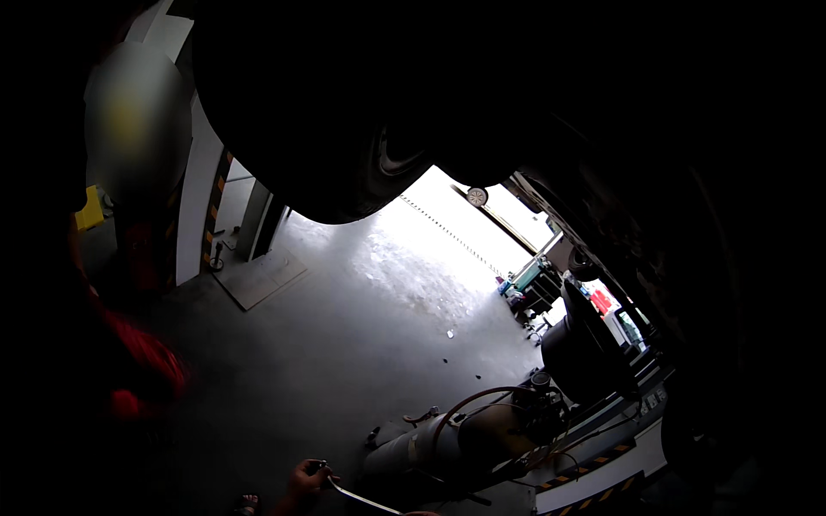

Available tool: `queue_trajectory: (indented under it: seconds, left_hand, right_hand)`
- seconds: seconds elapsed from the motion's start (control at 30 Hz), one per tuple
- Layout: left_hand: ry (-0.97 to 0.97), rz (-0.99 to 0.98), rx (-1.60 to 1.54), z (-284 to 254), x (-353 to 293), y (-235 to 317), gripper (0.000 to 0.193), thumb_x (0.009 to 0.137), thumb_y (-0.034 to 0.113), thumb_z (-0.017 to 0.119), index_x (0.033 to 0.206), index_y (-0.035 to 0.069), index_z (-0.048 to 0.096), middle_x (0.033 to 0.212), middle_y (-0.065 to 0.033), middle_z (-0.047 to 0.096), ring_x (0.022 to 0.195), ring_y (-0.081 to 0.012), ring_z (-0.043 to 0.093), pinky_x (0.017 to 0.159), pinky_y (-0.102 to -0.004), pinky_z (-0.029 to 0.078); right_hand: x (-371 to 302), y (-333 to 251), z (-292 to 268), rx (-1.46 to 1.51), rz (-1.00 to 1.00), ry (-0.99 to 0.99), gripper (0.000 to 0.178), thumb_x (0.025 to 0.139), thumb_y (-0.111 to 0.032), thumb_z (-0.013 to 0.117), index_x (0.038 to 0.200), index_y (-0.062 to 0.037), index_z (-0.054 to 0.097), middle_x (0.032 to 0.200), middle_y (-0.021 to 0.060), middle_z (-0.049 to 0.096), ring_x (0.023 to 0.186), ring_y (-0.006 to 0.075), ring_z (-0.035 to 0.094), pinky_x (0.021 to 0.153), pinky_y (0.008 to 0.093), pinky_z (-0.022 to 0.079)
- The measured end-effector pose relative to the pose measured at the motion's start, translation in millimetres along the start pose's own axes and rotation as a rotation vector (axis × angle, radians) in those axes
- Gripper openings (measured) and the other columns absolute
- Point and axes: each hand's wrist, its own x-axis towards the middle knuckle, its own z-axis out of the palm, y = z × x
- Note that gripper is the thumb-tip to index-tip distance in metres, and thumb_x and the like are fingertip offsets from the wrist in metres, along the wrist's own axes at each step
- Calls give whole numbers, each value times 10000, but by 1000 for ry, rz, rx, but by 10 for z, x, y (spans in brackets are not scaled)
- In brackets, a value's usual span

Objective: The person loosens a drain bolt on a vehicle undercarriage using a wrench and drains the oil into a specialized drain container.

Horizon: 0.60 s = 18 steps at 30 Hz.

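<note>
Lower middle of the frame, my left hand (pixel 305 483) has its grip closed on the metal tool (pixel 365 499), which could strike the grey cylinder (pixel 394 456) if swung rightward; my right hand (pixel 422 513), barely showing, I can't read.

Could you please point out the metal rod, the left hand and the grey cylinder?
Metal rod (pixel 366 500): head view, on its shaft.
Left hand (pixel 305 479): head view, middle of the hand.
Grey cylinder (pixel 403 452): head view, on its side.
</note>
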Motion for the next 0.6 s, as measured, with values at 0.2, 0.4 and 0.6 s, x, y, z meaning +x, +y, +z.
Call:
queue_trajectory:
  seconds: [0.2,0.4,0.6]
  left_hand:
    - [-33,-93,121,-373,189,167,187,859,48,569,972,-73,481,845,-159,588,769,-302,652,724,-417,559]
    - [-79,-112,115,-622,387,436,197,844,19,578,972,-97,482,827,-167,592,739,-323,655,698,-417,569]
    - [-104,-298,73,-529,531,440,200,822,-1,607,973,-87,508,836,-163,595,739,-320,655,700,-447,574]
  right_hand:
    - [-169,-627,716,-228,-7,1,251,817,-325,625,846,-76,607,675,-30,498,571,64,449,489,228,375]
    - [-45,-591,1178,-291,-220,207,308,813,-302,629,905,-9,640,802,11,601,765,109,524,678,296,455]
    - [60,-324,1194,-287,-251,278,319,802,-302,647,934,-11,646,837,28,620,786,119,536,704,297,461]
